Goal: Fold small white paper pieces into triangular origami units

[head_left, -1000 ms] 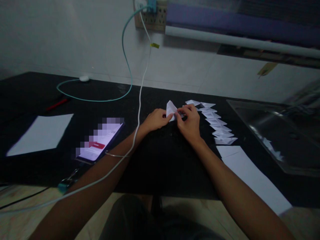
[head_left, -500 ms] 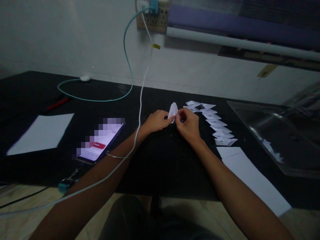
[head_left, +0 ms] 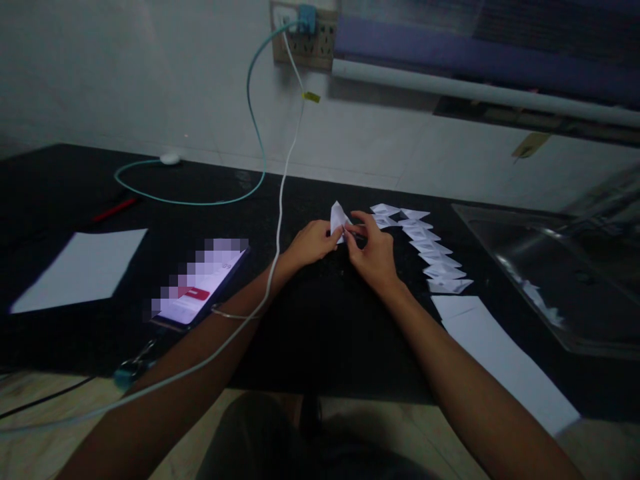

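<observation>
Folded paper (head_left: 337,215) pinched between left hand (head_left: 313,242) and right hand (head_left: 376,256), likely light, easily creased (best held at lower folds between them).

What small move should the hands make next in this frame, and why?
Probably the right hand should press the lower edge of the folded paper while the left hand steadies it: the left pinches the paper point-up, the right's fingertips are at its lower edge, and the folded pieces lined up nearby have pointed ends.
</observation>
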`<control>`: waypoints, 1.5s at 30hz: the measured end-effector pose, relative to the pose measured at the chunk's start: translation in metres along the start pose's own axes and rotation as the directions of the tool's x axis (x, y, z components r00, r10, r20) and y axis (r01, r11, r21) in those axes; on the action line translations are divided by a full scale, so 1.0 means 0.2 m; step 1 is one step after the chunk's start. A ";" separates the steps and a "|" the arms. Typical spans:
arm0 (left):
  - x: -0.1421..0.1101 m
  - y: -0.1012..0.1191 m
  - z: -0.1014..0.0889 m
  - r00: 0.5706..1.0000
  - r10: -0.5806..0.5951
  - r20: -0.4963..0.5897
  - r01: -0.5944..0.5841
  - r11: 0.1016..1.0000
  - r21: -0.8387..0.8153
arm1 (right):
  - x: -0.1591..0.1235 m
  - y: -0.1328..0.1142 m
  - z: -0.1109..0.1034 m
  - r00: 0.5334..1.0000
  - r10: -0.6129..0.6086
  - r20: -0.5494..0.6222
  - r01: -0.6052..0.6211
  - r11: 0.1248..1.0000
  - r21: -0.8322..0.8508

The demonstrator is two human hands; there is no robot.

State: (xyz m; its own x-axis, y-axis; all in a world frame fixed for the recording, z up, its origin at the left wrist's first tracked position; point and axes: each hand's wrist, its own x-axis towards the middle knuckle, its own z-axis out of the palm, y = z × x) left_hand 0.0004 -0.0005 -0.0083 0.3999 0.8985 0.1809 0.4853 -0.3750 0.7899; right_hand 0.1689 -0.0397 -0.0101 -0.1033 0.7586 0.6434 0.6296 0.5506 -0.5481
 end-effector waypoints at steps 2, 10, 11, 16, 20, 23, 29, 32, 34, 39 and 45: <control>0.00 0.00 0.00 1.000 0.013 -0.001 -0.013 0.999 -0.037 | 0.00 0.00 0.00 1.000 -0.006 0.016 0.006 1.000 -0.022; 0.01 0.02 0.01 0.996 -0.076 -0.039 0.068 0.982 -0.177 | 0.00 -0.01 0.01 0.997 -0.051 0.064 0.055 0.996 -0.069; 0.02 0.02 0.01 0.996 -0.074 -0.043 0.064 0.979 -0.195 | 0.00 -0.01 0.02 0.996 -0.061 0.068 0.066 0.995 -0.075; 0.03 -0.01 0.01 0.999 -0.021 -0.037 0.011 0.964 -0.266 | 0.00 -0.03 0.01 0.992 -0.070 0.104 0.076 0.996 -0.054; 0.03 -0.01 0.00 0.998 -0.005 -0.057 -0.013 0.948 -0.319 | -0.01 -0.04 -0.01 0.996 -0.059 0.071 0.059 0.998 0.003; 0.02 0.02 -0.02 0.999 0.022 -0.047 -0.036 0.943 -0.332 | 0.00 -0.01 -0.01 0.996 0.016 -0.087 -0.007 0.995 0.096; 0.00 0.05 -0.02 0.999 0.027 0.026 -0.023 0.984 -0.175 | 0.05 0.09 0.02 0.934 0.330 -0.134 -0.269 0.900 0.343; 0.00 0.04 -0.01 0.999 0.026 0.019 -0.023 0.992 -0.122 | 0.05 0.09 0.03 0.936 0.347 0.060 -0.345 0.868 0.359; 0.00 0.03 -0.01 1.000 0.031 0.007 -0.029 0.992 -0.126 | 0.04 0.08 0.02 0.929 0.355 0.102 -0.367 0.859 0.358; 0.00 0.03 -0.01 1.000 0.017 -0.024 -0.021 0.986 -0.165 | 0.03 0.09 0.01 0.928 0.355 0.114 -0.370 0.840 0.398; 0.01 0.07 -0.02 0.994 -0.031 -0.100 -0.005 0.943 -0.333 | 0.03 0.10 0.01 0.917 0.365 0.157 -0.397 0.824 0.405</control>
State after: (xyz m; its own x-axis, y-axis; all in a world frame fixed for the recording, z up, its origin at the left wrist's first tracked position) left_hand 0.0051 -0.0027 0.0043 0.3050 0.9279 0.2146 0.1968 -0.2818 0.9391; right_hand 0.1786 -0.0242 -0.0181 0.0143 0.9519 0.3060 0.2480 0.2931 -0.9234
